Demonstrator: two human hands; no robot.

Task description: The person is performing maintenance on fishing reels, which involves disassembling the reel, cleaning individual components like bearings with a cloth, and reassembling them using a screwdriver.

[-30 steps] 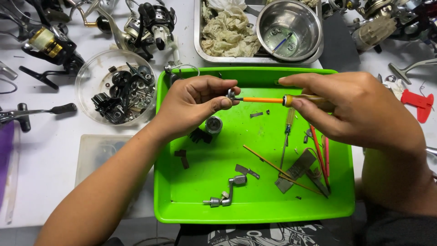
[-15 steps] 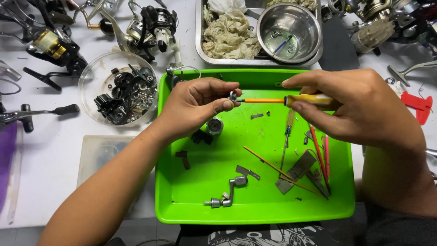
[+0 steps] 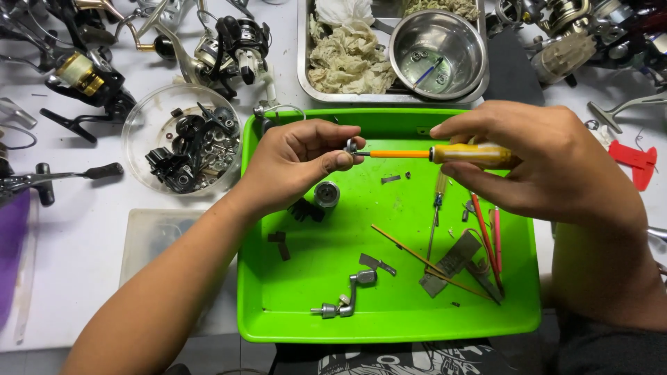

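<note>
Fingertips first: the thumb and forefinger of the left hand (image 3: pixel 295 163) are pinched shut on a small metal part (image 3: pixel 351 146), held above the bright green tray (image 3: pixel 306 326). The part is too small to identify with certainty. Meeting it from the other side is the tip of a screwdriver (image 3: pixel 445 153) with an orange shaft and a yellow translucent handle, around which the fingers of the right hand (image 3: pixel 549 167) are wrapped, thumb on top.

The screwdriver lies almost level, its long axis running left to right across the tray, tip pointing toward the person's left and into the pinched part. Done well, this step appears to call for keeping the shaft in line with the fastener, pressing lightly inward and working over the tray so anything that drops is caught.

Below the hands, on the tray floor, lie a small grey cylinder (image 3: pixel 326 194), a silver crank handle (image 3: pixel 345 300), a second screwdriver with a thin shaft (image 3: pixel 435 215), red-handled tools (image 3: pixel 486 236) and flat metal scraps. To the left on the white table stands a clear round dish of dark parts (image 3: pixel 182 139); beyond the tray, a steel pan holds crumpled rags (image 3: pixel 347 59) and a steel bowl (image 3: pixel 436 52). Fishing reels (image 3: pixel 83 76) crowd the far edge.
</note>
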